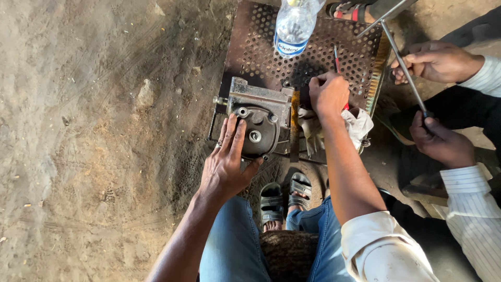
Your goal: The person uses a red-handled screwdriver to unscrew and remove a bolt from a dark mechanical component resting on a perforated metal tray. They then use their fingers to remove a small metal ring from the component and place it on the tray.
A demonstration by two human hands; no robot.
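A grey metal engine cover with round bosses lies on a rusty perforated metal plate on the ground. My left hand rests flat on the cover's left side, fingers spread, a ring on one finger. My right hand is closed around a thin red-handled tool whose tip points away from me over the plate, just right of the cover. A dirty white rag lies under my right wrist.
A clear plastic water bottle stands at the plate's far edge. On the right, another person's two hands hold a long thin metal rod. My sandalled feet sit below the plate. Bare dirt ground spreads to the left.
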